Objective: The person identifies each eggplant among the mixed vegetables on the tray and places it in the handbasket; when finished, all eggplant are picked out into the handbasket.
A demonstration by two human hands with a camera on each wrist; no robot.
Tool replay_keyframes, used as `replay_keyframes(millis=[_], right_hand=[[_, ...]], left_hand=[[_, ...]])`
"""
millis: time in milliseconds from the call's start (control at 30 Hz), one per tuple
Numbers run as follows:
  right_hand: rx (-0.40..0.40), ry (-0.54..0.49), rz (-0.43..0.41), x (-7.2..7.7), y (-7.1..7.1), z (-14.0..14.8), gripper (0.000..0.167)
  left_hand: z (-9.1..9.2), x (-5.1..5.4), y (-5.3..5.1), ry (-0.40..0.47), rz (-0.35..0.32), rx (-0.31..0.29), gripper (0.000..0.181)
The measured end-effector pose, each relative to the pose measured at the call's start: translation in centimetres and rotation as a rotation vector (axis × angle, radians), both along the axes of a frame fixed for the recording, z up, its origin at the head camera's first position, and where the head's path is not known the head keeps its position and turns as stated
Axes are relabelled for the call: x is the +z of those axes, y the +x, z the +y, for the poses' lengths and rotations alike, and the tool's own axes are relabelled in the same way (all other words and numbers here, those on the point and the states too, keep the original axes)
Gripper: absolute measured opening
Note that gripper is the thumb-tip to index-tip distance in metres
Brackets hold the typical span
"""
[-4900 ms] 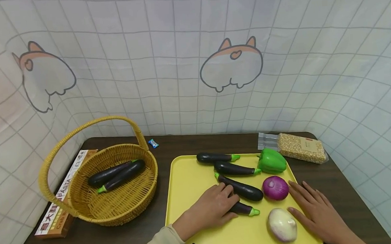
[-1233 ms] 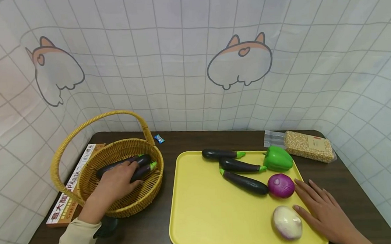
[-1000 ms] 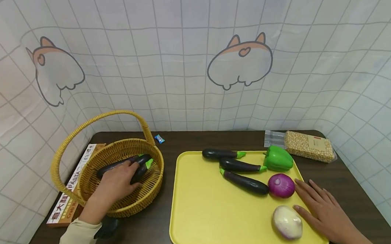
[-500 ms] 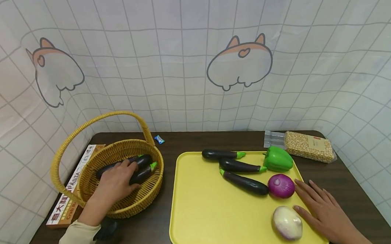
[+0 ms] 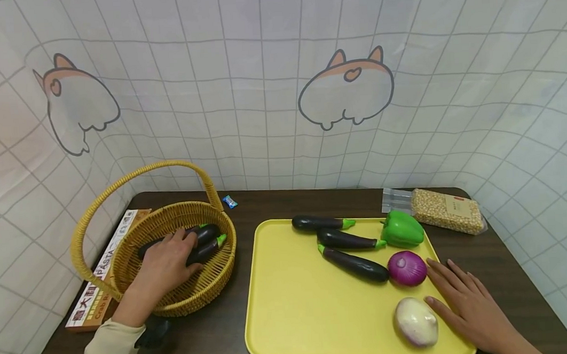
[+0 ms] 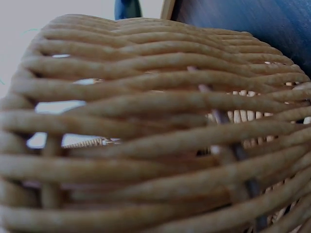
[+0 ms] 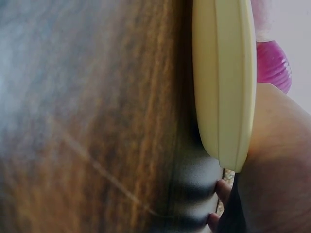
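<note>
L hand (image 5: 165, 263) down in yellow wicker basket (image 5: 201, 301), palm down, fingers bent over the eggplants, thumb out by the near eggplant (image 5: 203, 252). Fingertips hidden, can't tell if it grips. Near eggplant lies on basket floor, green stem to R; far eggplant (image 5: 208, 233) just behind, partly under fingers. Another dark eggplant (image 5: 148, 247) shows L of the hand, mostly covered. Basket handle (image 5: 169, 163) arches over. L wrist cam = close-up of basket weave only, no hand visible.

R hand (image 5: 468, 309) flat, fingers relaxed + a bit spread, holds nth; rests at R edge of yellow tray (image 5: 315, 325), index near purple onion (image 5: 407, 269), thumb by whitish round veg (image 5: 417, 322). R wrist cam: tray edge up close, part of hand, bit of onion.

Also on tray: 3 eggplants, back (image 5: 320, 223), mid (image 5: 346, 239) w/ stem at green pepper (image 5: 402, 229), front one (image 5: 354, 265) w/ blunt end beside onion.

Dark tabletop (image 5: 215, 341): pasta box (image 5: 85, 305) L of basket, partly hidden by it; blue candy (image 5: 230, 201) behind basket, R side; bag of kernels (image 5: 446, 211) behind pepper, far R. Beige sleeve (image 5: 107, 349) on L arm.
</note>
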State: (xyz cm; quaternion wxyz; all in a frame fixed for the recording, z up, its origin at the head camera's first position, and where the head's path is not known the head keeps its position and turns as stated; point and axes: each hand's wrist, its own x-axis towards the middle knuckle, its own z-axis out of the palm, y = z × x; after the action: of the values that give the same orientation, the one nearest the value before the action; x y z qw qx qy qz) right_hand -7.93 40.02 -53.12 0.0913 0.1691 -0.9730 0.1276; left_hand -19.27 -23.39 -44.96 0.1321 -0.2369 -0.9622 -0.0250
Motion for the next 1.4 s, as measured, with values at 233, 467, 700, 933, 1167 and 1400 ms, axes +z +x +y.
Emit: replay_keyframes(millis=[233, 467, 700, 933, 1167, 1400], right_hand=[[-0.004, 0.001, 0.000, 0.3, 0.1, -0.2, 0.069], [-0.006, -0.001, -0.009, 0.4, 0.1, -0.2, 0.070], [-0.003, 0.003, -0.009, 0.5, 0.1, 0.1, 0.068], [-0.004, -0.006, -0.021, 0.5, 0.1, -0.2, 0.068], [-0.005, -0.003, -0.009, 0.5, 0.1, -0.2, 0.068], [-0.008, -0.007, -0.027, 0.4, 0.1, -0.3, 0.067]], left_hand=[[0.6, 0.6, 0.2, 0.027, 0.048, -0.013, 0.050], [4.3, 2.6, 0.2, 0.131, 0.177, -0.122, 0.030], [11.5, 2.6, 0.7, 0.188, 0.227, -0.305, 0.027], [18.9, 0.1, 1.7, 0.169, 0.162, -0.445, 0.030], [23.3, -2.4, 2.3, 0.095, 0.073, -0.553, 0.045], [27.2, -3.4, 2.1, 0.014, 0.074, -0.650, 0.055]])
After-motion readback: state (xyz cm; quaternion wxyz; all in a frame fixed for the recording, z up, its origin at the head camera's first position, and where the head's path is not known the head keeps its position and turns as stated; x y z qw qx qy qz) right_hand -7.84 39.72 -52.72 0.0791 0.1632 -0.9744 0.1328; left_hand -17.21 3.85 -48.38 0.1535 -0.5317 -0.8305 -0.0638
